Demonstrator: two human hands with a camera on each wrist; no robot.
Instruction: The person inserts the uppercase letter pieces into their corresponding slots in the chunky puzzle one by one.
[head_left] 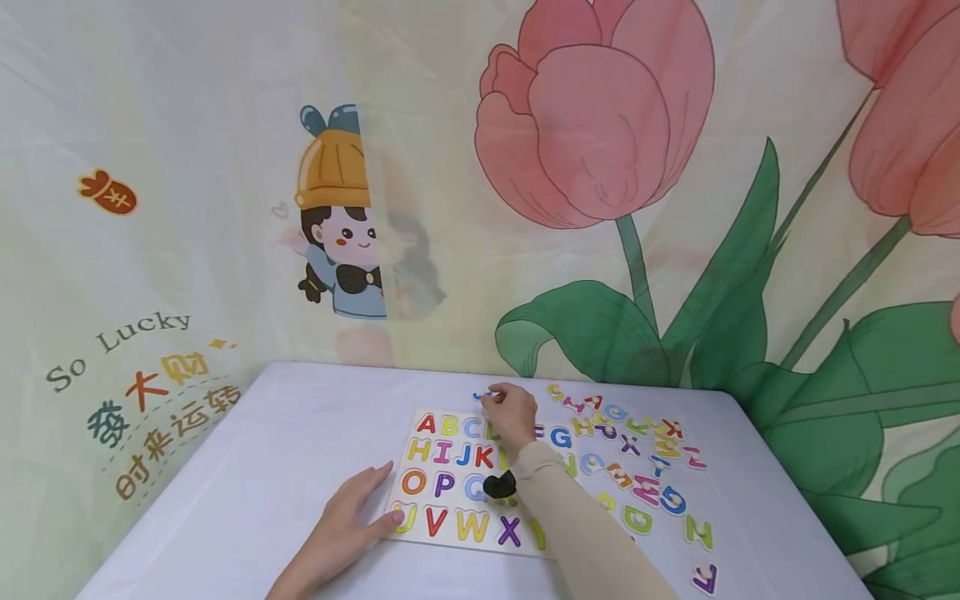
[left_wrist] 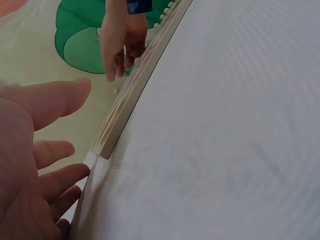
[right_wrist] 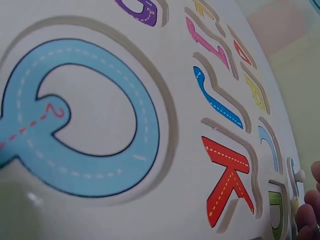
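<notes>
My left hand (head_left: 347, 521) rests at the lower left corner of a letter puzzle board (head_left: 438, 542), its thumb on the corner by the yellow U. The fingers lie spread and hold nothing. My right hand (head_left: 512, 414) reaches over the board to its far edge. Its fingertips are right beside a blue letter piece (head_left: 477, 396) on the table. In the right wrist view that blue piece (right_wrist: 294, 172) shows a pale knob just outside the parted fingertips (right_wrist: 307, 215). The sleeve hides part of the board's right side.
Several loose letters lie scattered right of the board, among them a green D (head_left: 637, 520), a blue G (head_left: 672, 500), a green N (head_left: 698, 532) and a purple piece (head_left: 704, 578). A printed curtain (head_left: 442, 183) hangs behind the white table (head_left: 300, 450).
</notes>
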